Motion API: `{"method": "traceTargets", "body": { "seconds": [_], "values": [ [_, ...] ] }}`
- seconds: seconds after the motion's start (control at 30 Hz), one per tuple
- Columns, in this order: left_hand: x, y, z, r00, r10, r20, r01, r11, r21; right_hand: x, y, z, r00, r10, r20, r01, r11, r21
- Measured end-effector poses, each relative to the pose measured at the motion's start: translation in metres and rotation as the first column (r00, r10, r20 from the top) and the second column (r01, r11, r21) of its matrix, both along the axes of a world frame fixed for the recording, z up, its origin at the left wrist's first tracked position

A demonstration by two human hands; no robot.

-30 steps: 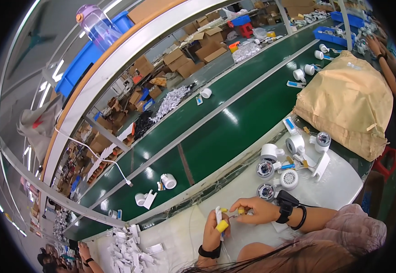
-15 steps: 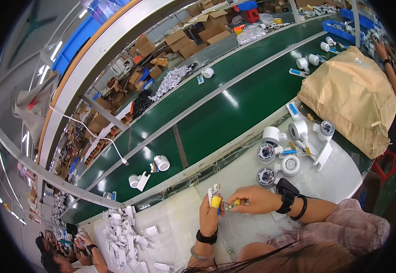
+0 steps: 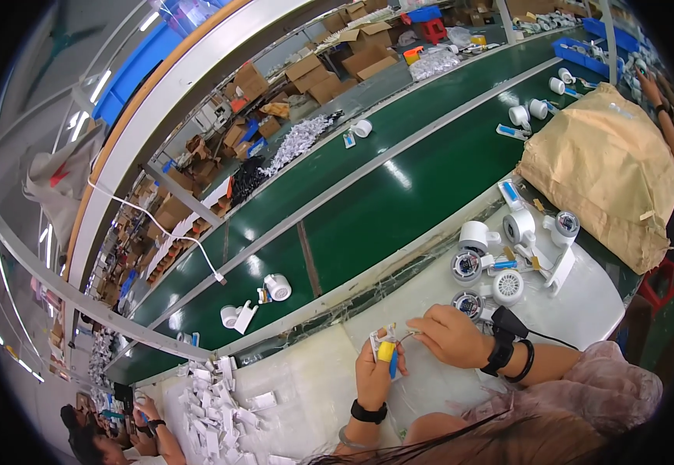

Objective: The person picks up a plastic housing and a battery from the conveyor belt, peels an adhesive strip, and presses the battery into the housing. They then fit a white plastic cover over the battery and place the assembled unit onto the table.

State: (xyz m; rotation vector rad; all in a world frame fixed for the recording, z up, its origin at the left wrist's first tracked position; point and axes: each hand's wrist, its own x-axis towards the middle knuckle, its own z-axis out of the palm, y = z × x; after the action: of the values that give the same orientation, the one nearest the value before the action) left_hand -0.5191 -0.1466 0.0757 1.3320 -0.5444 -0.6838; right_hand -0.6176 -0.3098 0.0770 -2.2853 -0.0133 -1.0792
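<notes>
My left hand [image 3: 372,384] is closed around a small white plastic part [image 3: 383,335]. A yellow piece [image 3: 386,351] and a blue piece [image 3: 393,364] show at its thumb. Just to the right, my right hand [image 3: 455,338] pinches a thin wire [image 3: 404,338] that runs to the held part; its fingertips partly hide the end. Beyond my right wrist, several white round fan heads [image 3: 507,286] with stems lie grouped on the plastic-covered worktop [image 3: 313,380]. A black plug-like block [image 3: 510,319] rests against that wrist.
White plastic pieces [image 3: 217,411] are heaped at the left. Beyond the worktop runs a green conveyor [image 3: 368,209] carrying several fan units [image 3: 277,287]. A brown paper sack [image 3: 604,170] stands at the right. A white cable [image 3: 174,235] hangs at the left. Other people work at both ends.
My right hand has lifted slightly and moved right, away from the left. The yellow piece seen at its fingertips no longer shows there. The view has shifted a little.
</notes>
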Motion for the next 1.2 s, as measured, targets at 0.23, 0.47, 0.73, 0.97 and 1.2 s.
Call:
{"method": "traceTargets", "body": {
  "seconds": [0.23,0.47,0.73,0.97,1.2],
  "values": [
    [0.003,-0.002,-0.006,0.999,0.027,-0.03,-0.025,0.998,0.064,-0.001,-0.003,-0.001,0.998,0.051,-0.042,-0.054,0.995,-0.081],
    [0.004,0.001,-0.003,0.989,-0.039,-0.146,0.049,0.996,0.071,-0.001,-0.003,-0.003,0.998,0.059,-0.021,-0.061,0.99,-0.126],
    [0.003,-0.001,0.001,0.981,-0.042,-0.191,0.052,0.998,0.044,0.001,-0.003,-0.002,0.997,0.074,0.036,-0.073,0.997,-0.018],
    [0.005,0.002,0.01,0.989,-0.033,-0.145,0.038,0.999,0.026,0.001,0.001,-0.004,0.996,0.085,0.039,-0.085,0.996,-0.013],
    [0.002,0.0,0.006,0.975,-0.071,-0.209,0.064,0.997,-0.039,0.003,-0.001,-0.006,0.995,0.08,0.066,-0.078,0.996,-0.032]
  ]
}}
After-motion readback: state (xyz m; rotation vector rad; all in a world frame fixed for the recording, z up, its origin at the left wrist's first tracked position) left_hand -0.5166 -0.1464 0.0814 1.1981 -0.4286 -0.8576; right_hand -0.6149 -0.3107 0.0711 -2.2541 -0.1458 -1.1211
